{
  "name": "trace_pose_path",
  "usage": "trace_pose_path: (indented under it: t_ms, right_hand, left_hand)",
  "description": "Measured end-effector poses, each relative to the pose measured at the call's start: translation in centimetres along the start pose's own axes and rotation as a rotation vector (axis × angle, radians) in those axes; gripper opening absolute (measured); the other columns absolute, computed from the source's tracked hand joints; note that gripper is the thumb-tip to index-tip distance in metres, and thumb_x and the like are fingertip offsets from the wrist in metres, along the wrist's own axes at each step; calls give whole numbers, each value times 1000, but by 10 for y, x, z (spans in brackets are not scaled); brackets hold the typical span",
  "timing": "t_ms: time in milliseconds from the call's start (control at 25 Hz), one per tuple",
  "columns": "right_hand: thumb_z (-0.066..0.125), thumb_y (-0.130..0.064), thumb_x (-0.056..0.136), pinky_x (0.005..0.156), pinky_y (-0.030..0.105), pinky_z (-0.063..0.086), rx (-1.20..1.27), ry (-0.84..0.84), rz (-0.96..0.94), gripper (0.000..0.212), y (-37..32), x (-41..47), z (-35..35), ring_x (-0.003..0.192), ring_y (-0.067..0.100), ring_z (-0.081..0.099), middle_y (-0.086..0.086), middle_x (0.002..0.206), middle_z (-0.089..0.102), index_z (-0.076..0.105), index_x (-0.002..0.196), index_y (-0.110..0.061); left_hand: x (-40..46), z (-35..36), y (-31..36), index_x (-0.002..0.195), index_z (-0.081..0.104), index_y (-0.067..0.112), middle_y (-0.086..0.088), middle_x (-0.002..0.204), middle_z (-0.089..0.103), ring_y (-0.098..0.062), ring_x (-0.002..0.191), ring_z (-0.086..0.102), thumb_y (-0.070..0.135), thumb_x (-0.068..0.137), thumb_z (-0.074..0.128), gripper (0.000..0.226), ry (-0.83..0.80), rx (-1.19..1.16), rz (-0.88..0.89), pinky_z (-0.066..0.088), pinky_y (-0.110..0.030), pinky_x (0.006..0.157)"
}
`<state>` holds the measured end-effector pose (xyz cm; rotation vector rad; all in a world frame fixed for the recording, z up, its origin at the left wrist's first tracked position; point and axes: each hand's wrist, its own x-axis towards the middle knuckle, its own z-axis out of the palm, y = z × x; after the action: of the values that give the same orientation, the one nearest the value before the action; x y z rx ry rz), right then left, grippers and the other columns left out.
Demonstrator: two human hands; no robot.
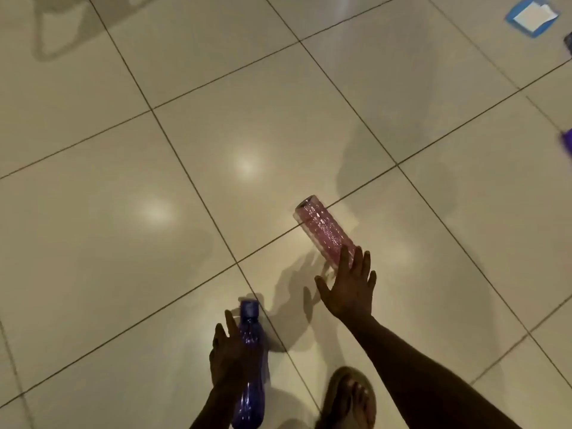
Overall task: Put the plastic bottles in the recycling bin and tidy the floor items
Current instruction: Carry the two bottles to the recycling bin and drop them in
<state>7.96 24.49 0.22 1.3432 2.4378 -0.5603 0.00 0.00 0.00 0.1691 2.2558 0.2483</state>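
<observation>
A pink textured plastic bottle (322,229) lies on the tiled floor, its base pointing away from me. My right hand (348,289) hovers over its near end with fingers spread, fingertips at the bottle; the cap end is hidden under the hand. My left hand (229,357) is wrapped around a dark blue plastic bottle (250,360) with a blue cap, held lengthwise with the cap pointing forward.
My foot in a sandal (348,397) stands at the bottom edge, beside the blue bottle. A blue-edged flat item with white paper (530,15) lies at the top right. A purple object (567,142) shows at the right edge. Beige floor tiles (154,243) fill the view.
</observation>
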Motion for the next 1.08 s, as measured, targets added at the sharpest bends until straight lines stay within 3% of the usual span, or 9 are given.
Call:
trace_pose_path:
  t_ms: [80,200,280,360,480,600,760,920,1080]
  right_hand:
    - [56,-66,90,123,61,16,-24,-3,36,106,10,18,10,158,42,-4,21,171,1,0,165,-17]
    - [68,-55,88,124,62,17,8,-121,144,112,24,47,19,157,47,-2,22,170,-2,-7,164,-22]
    - [74,-43,86,117,60,33,25,-104,195,112,38,59,26,150,51,20,23,166,10,-5,164,-26]
    - [73,-32,84,101,53,50,78,-72,229,105,47,69,25,128,46,49,24,148,35,3,162,-33]
    - [70,-30,84,88,45,56,141,-115,265,92,53,64,23,96,38,66,13,113,62,13,156,-38]
    - [70,-35,84,81,38,53,254,-103,345,84,57,49,24,81,30,65,2,90,67,17,148,-36]
    - [71,-33,88,67,36,55,629,50,405,73,46,6,-4,72,25,67,8,90,73,28,147,-27]
    - [71,-24,83,74,32,44,721,260,474,63,22,-36,-83,83,25,56,18,112,66,39,137,-19]
    - [82,-18,76,80,30,48,836,332,346,61,1,-89,-179,103,26,66,8,118,64,56,131,-17]
  left_hand:
    - [16,12,0,157,1,19,-11,145,45,-31,126,54,57,78,70,111,25,-48,-19,52,-48,99]
    - [37,30,-3,158,-2,20,-13,139,51,-33,119,59,45,76,76,116,-40,-126,-69,50,-50,97]
    - [44,44,-2,158,-2,15,-14,125,63,-29,101,65,31,74,81,119,-72,-179,-53,54,-46,92]
    - [50,48,3,158,3,10,-10,117,70,-27,95,68,24,73,82,116,-73,-180,-32,53,-39,89]
    - [41,43,15,147,33,11,-5,110,71,-25,95,67,24,71,85,93,-39,-218,-18,51,-33,85]
    - [29,22,39,116,55,18,7,90,67,-12,80,63,23,69,87,56,-22,-319,8,55,-34,85]
    - [-7,-20,77,112,52,21,8,93,66,-16,87,65,21,65,91,61,54,-441,186,50,-29,80]
    - [-58,-81,110,120,57,21,4,105,69,-18,98,68,21,66,90,64,67,-571,297,55,-36,87]
    - [-117,-158,148,124,54,27,15,104,68,-15,99,66,15,72,86,62,40,-614,392,54,-25,81]
